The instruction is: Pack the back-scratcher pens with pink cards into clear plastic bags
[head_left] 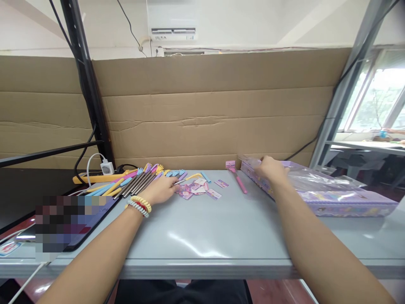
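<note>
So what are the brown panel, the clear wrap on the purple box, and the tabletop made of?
The brown panel: apparently matte cardboard, by its creases and fold lines.
The clear wrap: probably thin glossy plastic, crinkled and see-through.
The tabletop: smooth, shiny grey with light streaks; maybe painted metal or laminate.

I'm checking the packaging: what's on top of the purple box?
Clear, crinkled plastic lies across the purple box, with the right hand at its picture-left end. What the hand covers is hidden, and glare on the plastic obscures anything beneath it.
</note>
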`<state>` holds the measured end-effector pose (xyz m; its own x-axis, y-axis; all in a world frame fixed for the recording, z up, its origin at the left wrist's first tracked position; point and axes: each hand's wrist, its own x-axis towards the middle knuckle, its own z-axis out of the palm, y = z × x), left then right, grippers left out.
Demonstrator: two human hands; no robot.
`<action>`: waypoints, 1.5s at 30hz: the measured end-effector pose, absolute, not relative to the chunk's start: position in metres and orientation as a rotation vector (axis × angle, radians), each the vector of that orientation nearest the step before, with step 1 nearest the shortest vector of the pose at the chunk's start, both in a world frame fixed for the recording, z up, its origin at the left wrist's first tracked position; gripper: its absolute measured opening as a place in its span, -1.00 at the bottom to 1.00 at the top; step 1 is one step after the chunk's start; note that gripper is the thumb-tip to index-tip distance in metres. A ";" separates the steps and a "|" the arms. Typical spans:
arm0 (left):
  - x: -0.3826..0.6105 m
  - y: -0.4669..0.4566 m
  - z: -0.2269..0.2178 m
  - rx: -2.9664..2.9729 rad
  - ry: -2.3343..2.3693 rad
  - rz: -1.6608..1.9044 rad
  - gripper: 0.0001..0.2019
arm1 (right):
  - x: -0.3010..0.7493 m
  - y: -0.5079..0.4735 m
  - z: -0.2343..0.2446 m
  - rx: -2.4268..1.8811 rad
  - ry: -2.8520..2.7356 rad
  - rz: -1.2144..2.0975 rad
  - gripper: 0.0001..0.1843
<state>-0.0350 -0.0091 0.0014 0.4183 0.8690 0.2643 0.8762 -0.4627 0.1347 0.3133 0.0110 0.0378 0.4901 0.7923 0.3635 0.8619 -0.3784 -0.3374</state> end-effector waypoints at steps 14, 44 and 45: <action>-0.035 -0.008 0.000 -2.612 -1.606 -0.561 -0.75 | 0.280 0.001 0.045 -1.511 -1.293 -0.700 -0.55; -0.012 -0.029 0.005 -2.995 -1.208 -0.939 -0.65 | 0.169 -0.015 -0.011 -0.821 -2.248 0.658 -0.60; -0.010 -0.031 0.005 -2.991 -1.193 -0.956 -0.65 | 0.168 -0.014 -0.011 -0.830 -2.214 0.688 -0.56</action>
